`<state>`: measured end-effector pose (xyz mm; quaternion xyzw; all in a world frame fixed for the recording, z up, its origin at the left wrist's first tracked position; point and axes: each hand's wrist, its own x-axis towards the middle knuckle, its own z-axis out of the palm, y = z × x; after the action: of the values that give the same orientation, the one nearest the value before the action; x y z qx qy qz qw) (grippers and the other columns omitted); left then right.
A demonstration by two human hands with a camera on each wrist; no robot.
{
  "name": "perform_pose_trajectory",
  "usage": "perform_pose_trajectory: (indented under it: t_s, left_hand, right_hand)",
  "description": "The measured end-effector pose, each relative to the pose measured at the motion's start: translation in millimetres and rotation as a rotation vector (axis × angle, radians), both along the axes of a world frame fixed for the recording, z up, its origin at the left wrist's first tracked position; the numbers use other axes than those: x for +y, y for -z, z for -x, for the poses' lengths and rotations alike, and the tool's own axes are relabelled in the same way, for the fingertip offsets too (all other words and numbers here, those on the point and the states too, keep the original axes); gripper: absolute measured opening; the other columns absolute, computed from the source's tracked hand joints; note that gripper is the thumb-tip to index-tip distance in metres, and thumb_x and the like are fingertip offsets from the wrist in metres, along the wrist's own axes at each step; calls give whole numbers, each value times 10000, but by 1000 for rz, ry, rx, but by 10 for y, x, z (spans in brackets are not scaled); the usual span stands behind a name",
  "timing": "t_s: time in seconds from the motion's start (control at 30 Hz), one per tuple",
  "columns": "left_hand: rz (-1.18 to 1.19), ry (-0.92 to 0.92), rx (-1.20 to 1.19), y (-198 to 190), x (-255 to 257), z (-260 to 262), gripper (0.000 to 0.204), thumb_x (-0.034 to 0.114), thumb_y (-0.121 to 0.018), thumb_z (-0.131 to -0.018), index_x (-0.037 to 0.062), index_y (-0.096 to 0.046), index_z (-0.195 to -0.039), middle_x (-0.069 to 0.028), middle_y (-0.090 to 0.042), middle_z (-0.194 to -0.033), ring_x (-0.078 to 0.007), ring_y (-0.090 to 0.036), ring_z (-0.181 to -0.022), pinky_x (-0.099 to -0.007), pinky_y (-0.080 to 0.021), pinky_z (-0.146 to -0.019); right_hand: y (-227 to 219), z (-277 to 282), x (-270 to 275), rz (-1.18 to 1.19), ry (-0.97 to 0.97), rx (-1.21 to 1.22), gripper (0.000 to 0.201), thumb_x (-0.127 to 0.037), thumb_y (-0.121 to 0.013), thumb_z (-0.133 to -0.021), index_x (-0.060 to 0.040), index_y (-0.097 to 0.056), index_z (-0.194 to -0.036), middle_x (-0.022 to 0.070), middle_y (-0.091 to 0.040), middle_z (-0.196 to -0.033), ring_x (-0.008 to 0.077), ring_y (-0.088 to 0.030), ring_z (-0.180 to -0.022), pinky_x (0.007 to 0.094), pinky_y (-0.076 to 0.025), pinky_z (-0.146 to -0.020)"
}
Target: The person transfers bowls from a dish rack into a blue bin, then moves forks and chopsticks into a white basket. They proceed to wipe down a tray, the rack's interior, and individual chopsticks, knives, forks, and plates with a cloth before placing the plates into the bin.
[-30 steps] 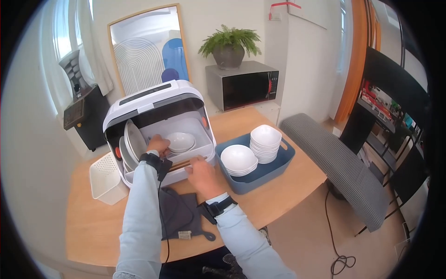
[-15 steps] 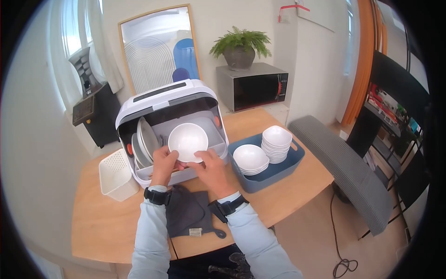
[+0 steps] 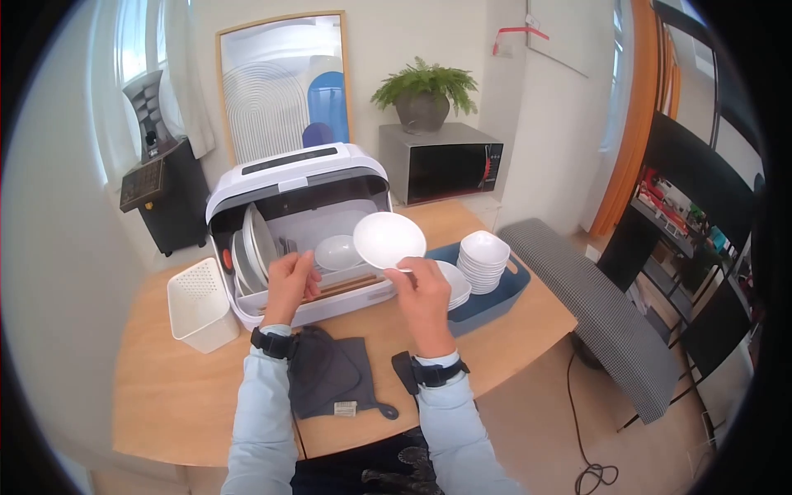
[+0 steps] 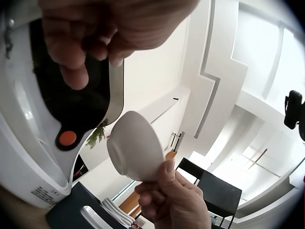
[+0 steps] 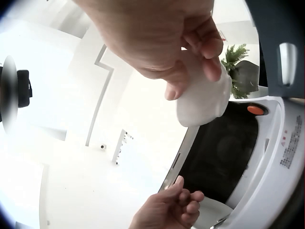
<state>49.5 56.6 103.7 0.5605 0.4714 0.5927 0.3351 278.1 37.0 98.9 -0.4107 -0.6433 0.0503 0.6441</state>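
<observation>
My right hand (image 3: 425, 301) pinches a white bowl (image 3: 389, 239) by its near rim, thumb on one side and fingers on the other. The bowl hangs tilted in the air by the right front of the white dish cabinet (image 3: 224, 188). My left hand (image 3: 289, 285) hovers at the cabinet's open front, fingers loosely curled around nothing. Inside the cabinet, plates (image 3: 258, 239) stand on edge at the left and another white bowl (image 3: 337, 254) lies at the back. Brown chopsticks (image 3: 351, 285) lie along the front ledge.
Right of the cabinet stands a blue bin (image 3: 495, 307) with a stack of small square bowls (image 3: 482, 268) and wider bowls (image 3: 455, 285), partly behind my right hand. A white basket (image 3: 202, 318) is at the left. A dark grey cloth (image 3: 330, 379) lies in front.
Both hands took a white bowl from the cabinet and held it in front. My left hand has since let go, and the right hand has carried the bowl rightward.
</observation>
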Motion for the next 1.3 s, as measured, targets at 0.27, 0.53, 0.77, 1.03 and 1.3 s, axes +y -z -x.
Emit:
perform_pose_trajectory:
  t_s: [0.27,0.53,0.77,1.03,1.3]
  left_hand:
    - [87,7,30,59,25,33,354,263,-590,-933,-15,-575,-714,-80,-595,-618,-127,-569,-451,-236,-415,-388]
    - [142,-21,53,186,126,128,340,241,-607,-923,-30,-580,-720,-90,-599,-612,-139,-575,-450,-248,-426,-385]
    - [181,-65,83,219,140,179,306,224,-610,-923,-17,-580,-736,-85,-603,-620,-135,-577,-455,-249,-432,-389]
    - [170,-85,58,233,149,229,302,199,-626,-903,-35,-583,-717,-94,-606,-614,-147,-587,-448,-263,-429,-371]
    - [166,-140,154,182,180,225,256,175,-641,-883,-56,-611,-775,-87,-607,-629,-142,-583,-449,-261,-417,-371]
  right_hand:
    - [148,-880,-30,376,214,-221,130,-139,-707,-797,-24,-684,-853,185,-607,-759,355,-615,-712,436,-482,-665]
    - [364,-1053,102,505,287,-294,144,-139,-677,-818,-42,-700,-923,211,-654,-863,387,-636,-790,444,-496,-704]
    - [-112,-526,-190,347,126,-148,189,-139,-673,-829,5,-647,-948,221,-652,-914,396,-638,-815,460,-496,-707]
    - [405,524,551,195,-169,-332,67,-37,-621,-801,11,-608,-846,218,-607,-886,410,-597,-818,472,-475,-710]
    - [717,626,754,152,-155,-258,35,-28,-640,-721,-11,-630,-751,169,-608,-816,381,-597,-782,462,-478,-697]
